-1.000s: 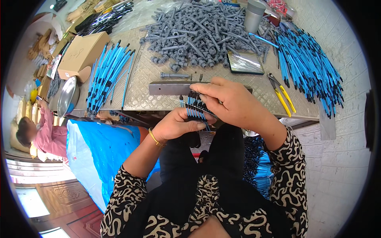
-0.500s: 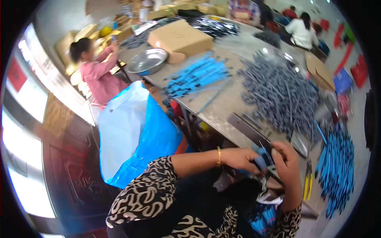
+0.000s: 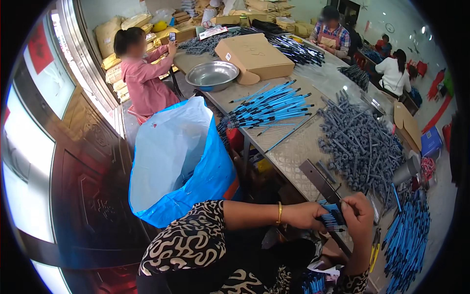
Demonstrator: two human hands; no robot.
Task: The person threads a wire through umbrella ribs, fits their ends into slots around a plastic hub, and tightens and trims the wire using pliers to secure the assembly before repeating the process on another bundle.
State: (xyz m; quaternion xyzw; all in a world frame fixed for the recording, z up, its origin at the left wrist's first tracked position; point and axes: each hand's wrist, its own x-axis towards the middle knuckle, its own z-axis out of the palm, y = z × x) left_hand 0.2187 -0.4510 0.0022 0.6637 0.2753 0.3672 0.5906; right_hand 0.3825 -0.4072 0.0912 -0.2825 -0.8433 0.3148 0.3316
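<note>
My left hand (image 3: 309,215) is closed around a bundle of thin blue tubes (image 3: 333,220) with black ends. Close beside it, my right hand (image 3: 357,213) has its fingers curled at the bundle's black ends; whatever they pinch is too small to make out. Both hands are at the near end of a dark flat metal bar (image 3: 318,180), which lies over the table edge with a thin pin standing up from it. More blue tubes (image 3: 313,284) show low down by my lap, partly hidden by my right arm.
A heap of grey plastic fittings (image 3: 360,142) covers the table (image 3: 289,142) ahead. Blue tubes (image 3: 269,105) lie beyond, near a carton (image 3: 254,54) and a metal basin (image 3: 212,76). Yellow-handled pliers (image 3: 375,250) and a tube pile (image 3: 409,235) lie right; a blue sack (image 3: 210,171) stands left. Several people are around.
The whole view has shifted and become sharper, so the table and sack appear lower and further right. My hands stay together by the metal bar, the left still holding the blue tubes.
</note>
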